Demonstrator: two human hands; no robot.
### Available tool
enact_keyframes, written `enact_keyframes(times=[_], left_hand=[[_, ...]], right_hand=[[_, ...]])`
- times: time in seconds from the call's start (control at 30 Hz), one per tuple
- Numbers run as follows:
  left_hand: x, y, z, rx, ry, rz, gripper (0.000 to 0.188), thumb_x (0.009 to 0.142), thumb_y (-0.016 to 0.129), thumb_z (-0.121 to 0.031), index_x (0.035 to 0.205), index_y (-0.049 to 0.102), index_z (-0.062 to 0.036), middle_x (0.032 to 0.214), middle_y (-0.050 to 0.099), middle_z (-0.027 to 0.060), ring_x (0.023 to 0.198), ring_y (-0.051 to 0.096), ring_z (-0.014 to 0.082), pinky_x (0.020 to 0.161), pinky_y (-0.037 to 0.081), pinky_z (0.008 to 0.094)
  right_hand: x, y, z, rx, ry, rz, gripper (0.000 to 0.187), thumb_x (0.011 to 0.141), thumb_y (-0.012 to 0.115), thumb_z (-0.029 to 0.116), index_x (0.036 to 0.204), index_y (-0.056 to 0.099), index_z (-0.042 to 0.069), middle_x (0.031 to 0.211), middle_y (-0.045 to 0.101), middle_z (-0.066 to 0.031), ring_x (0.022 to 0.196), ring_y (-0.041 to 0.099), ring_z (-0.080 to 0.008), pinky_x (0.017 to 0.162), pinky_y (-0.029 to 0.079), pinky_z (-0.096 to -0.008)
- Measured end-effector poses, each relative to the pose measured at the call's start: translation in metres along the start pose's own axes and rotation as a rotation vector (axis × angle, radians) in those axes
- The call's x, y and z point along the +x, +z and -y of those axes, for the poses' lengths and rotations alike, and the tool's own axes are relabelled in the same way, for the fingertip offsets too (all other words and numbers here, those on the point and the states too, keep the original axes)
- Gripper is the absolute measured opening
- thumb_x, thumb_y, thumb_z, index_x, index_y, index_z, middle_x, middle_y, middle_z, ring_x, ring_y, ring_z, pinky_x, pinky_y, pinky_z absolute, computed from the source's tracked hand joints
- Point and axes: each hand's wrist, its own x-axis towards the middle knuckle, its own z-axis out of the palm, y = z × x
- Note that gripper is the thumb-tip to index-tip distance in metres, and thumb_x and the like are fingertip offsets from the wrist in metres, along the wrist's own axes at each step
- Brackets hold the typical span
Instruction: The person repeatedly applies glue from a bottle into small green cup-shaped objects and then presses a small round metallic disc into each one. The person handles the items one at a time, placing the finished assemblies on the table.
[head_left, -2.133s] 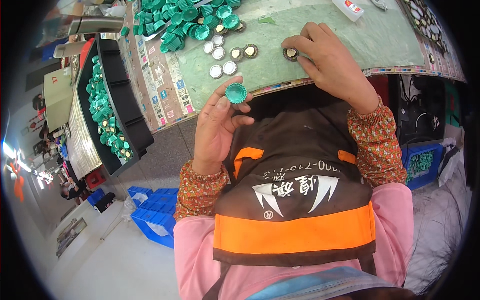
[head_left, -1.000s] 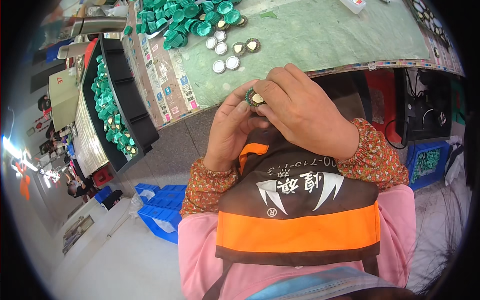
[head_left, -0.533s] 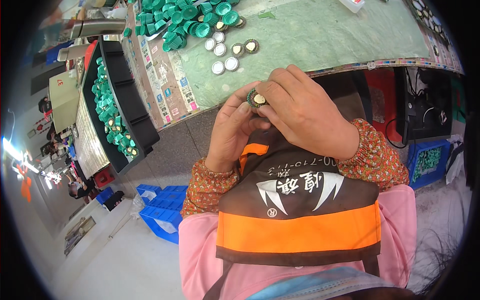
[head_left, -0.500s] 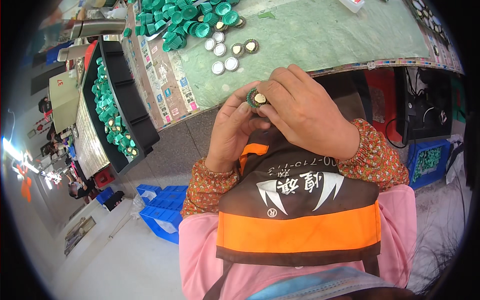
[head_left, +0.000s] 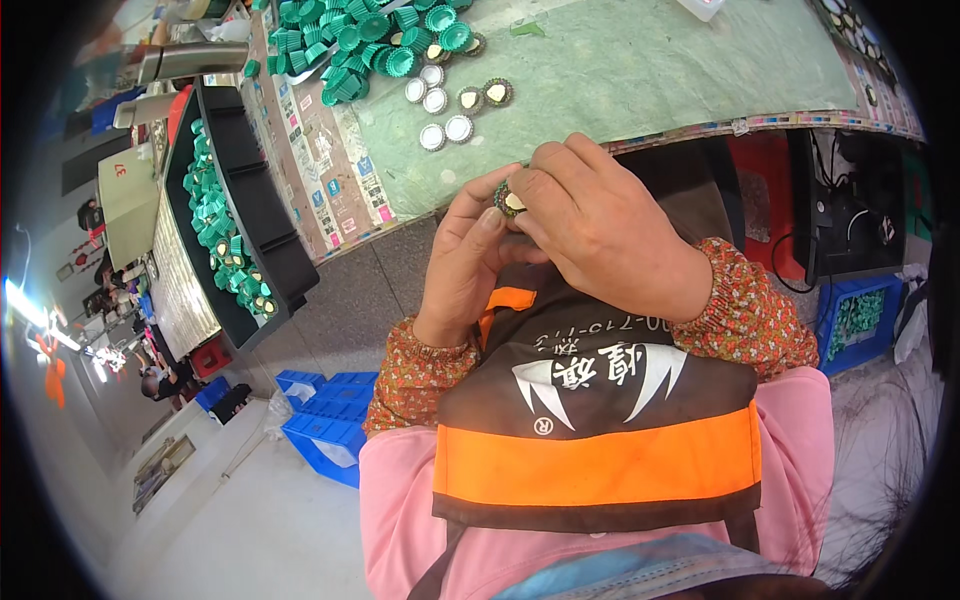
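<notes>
Just over the near edge of the table, I hold a small round fluted cup (head_left: 508, 200) with a dark green rim and a cream centre. My left hand (head_left: 460, 255) pinches it from the left. The fingers of my right hand (head_left: 600, 215) close over its right side and partly hide it. Beyond my hands lie several round white discs (head_left: 459, 129) with ridged rims. Beside them are two dark fluted cups (head_left: 497, 92) with cream centres. A heap of green fluted cups (head_left: 345, 40) spreads at the far left of the table.
A green sheet (head_left: 640, 80) covers the table. At its left stands a long black tray (head_left: 262, 170) holding green cups. Blue crates (head_left: 325, 425) sit on the floor at left, another blue crate (head_left: 835, 355) at right. Dark rounds with pale centres (head_left: 860, 35) lie at far right.
Both hands stay together around the cup. It has turned or shifted slightly left, and my right fingers cover more of it. The table things appear slightly shifted with the view.
</notes>
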Motion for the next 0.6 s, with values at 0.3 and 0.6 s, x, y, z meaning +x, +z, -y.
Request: enact_keyframes(times=[0.3,0.6], left_hand=[[-0.002,0.004,0.004,0.255,0.091,-0.052,0.043,0.105,0.051,-0.016,0.144,0.044,0.0001,0.118,0.062,0.0092,0.103,0.065,0.0151,0.082,0.059,0.0297],[0.006,0.007,0.001,0.276,0.065,-0.124,0.032,0.103,0.049,-0.008,0.134,0.05,0.0001,0.116,0.063,0.0097,0.097,0.065,0.0128,0.078,0.06,0.028]], right_hand=[[-0.006,0.011,-0.004,-0.037,-0.019,0.005,0.03,0.074,0.068,0.009,0.101,0.06,0.0,0.093,0.056,-0.0117,0.086,0.055,-0.029,0.076,0.048,-0.0381],[-0.01,0.017,-0.011,0.229,0.137,-0.015,0.024,0.079,0.069,0.007,0.097,0.056,0.001,0.091,0.056,-0.014,0.085,0.056,-0.0315,0.075,0.048,-0.0413]])
